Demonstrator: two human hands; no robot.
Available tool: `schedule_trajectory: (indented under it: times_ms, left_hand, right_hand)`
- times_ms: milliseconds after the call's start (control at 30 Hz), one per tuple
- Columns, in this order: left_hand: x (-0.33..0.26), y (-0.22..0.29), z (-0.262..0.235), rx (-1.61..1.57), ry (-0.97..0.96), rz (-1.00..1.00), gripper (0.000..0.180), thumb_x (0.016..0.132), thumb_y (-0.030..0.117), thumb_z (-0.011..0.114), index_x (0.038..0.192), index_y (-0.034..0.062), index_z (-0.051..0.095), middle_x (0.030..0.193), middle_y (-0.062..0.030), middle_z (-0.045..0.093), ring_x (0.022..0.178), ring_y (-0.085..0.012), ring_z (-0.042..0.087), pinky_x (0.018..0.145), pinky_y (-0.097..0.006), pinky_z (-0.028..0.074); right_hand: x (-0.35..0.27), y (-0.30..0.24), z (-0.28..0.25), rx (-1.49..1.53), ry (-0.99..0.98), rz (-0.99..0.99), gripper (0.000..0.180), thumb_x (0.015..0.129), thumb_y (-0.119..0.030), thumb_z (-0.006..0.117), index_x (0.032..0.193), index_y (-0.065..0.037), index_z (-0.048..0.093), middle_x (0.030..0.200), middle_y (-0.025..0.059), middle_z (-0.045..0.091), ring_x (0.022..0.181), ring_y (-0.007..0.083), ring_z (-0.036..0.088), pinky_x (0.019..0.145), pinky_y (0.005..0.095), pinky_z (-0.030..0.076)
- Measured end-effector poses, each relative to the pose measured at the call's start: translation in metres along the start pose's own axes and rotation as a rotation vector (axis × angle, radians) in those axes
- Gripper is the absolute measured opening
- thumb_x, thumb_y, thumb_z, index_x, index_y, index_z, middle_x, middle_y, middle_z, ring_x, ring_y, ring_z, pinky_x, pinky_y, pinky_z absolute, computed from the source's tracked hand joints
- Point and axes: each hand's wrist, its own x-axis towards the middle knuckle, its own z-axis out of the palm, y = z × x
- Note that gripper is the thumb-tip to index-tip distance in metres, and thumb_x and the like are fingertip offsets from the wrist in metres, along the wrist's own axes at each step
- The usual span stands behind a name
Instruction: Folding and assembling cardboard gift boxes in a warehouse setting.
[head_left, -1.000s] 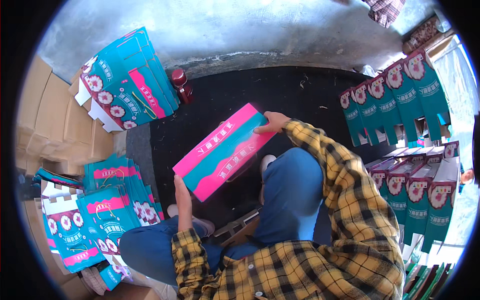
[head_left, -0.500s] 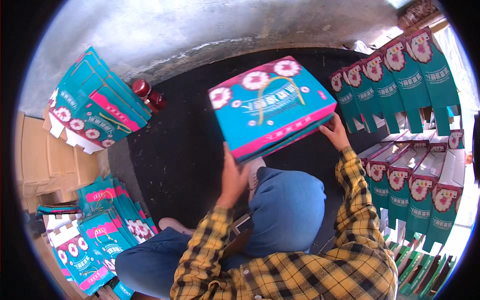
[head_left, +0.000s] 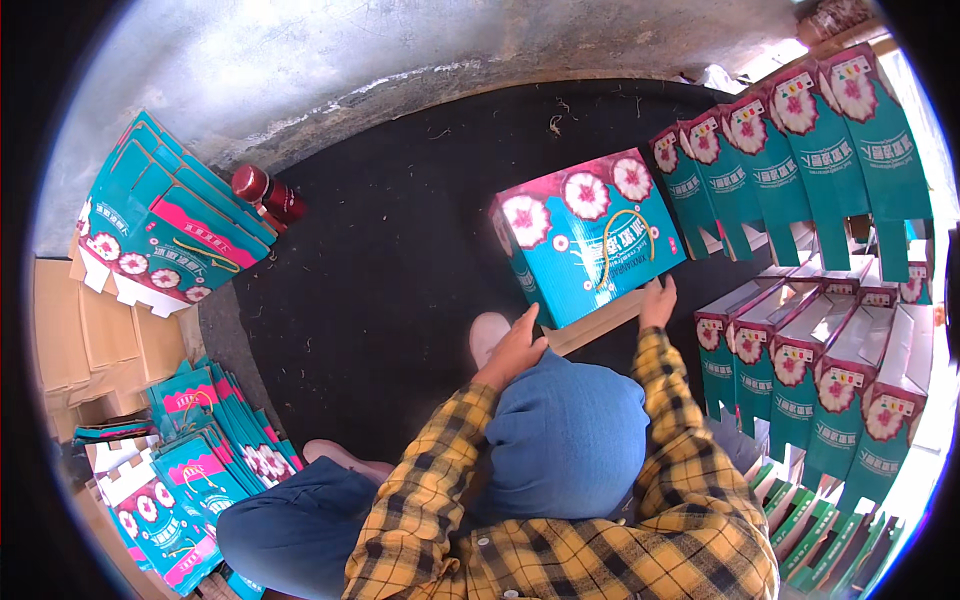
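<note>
A teal carton [head_left: 580,250] with pink and white flower prints and a yellow cord handle [head_left: 612,255] lies on the black mat ahead of my knee. Along its near edge a plain brown cardboard flap [head_left: 598,323] shows. My left hand [head_left: 518,350] grips the near left corner of the carton, fingers pointing forward. At the flap's right end is my right hand [head_left: 657,303], its fingers closed around the edge. The carton's underside is hidden.
On the right stand rows of similar cartons, an upper row [head_left: 815,155] and a lower row [head_left: 820,385]. Flat carton blanks [head_left: 165,230] lean at the far left beside a red flask [head_left: 268,193]. More blanks [head_left: 205,460] and brown cardboard [head_left: 95,320] lie on the left.
The carton has moved right and toward me and turned, and its near side now shows a brown flap instead of the pink edge. Both hands have moved with it.
</note>
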Motion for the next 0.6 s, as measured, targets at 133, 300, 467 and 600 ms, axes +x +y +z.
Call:
schedule_trajectory:
  times_ms: [133, 300, 467, 600]
  left_hand:
    - [-0.076, -0.007, -0.051, 0.013, 0.204, -0.211, 0.061, 0.099, 0.018, 0.065, 0.152, -0.0009, 0.042, 0.143, -0.0268, 0.057, 0.118, -0.0343, 0.067, 0.100, -0.039, 0.053]
    - [-0.154, 0.077, -0.097, -0.200, 0.173, -0.301, 0.051, 0.103, 0.017, 0.064, 0.149, 0.0007, 0.046, 0.140, -0.0238, 0.060, 0.120, -0.0278, 0.066, 0.100, -0.038, 0.053]
    - [-0.266, 0.118, -0.133, -0.150, 0.257, -0.328, 0.049, 0.103, 0.012, 0.062, 0.149, 0.0014, 0.046, 0.141, -0.0217, 0.059, 0.123, -0.0265, 0.064, 0.103, -0.036, 0.051]
    - [-0.340, 0.144, -0.163, -0.113, 0.456, -0.353, 0.050, 0.101, 0.007, 0.061, 0.148, 0.0001, 0.048, 0.141, -0.0186, 0.059, 0.122, -0.0249, 0.064, 0.103, -0.036, 0.051]
  right_hand:
    - [-0.156, -0.172, 0.015, -0.277, -0.419, -0.566, 0.080, 0.083, -0.037, 0.079, 0.151, -0.008, 0.047, 0.157, 0.0249, 0.041, 0.146, 0.0486, 0.035, 0.114, 0.0585, 0.037]
    - [-0.156, -0.168, 0.020, -0.463, -0.417, -0.562, 0.088, 0.082, -0.041, 0.079, 0.158, -0.020, 0.040, 0.164, 0.0208, 0.030, 0.151, 0.0520, 0.023, 0.113, 0.0640, 0.036]
    - [-0.091, -0.159, 0.040, -0.471, -0.256, -0.590, 0.085, 0.085, -0.039, 0.077, 0.157, -0.014, 0.039, 0.161, 0.0257, 0.031, 0.146, 0.0565, 0.027, 0.118, 0.0611, 0.032]
    - [-0.060, -0.153, 0.053, -0.531, -0.297, -0.589, 0.088, 0.086, -0.043, 0.077, 0.158, -0.013, 0.036, 0.160, 0.0281, 0.031, 0.144, 0.0568, 0.028, 0.120, 0.0602, 0.029]
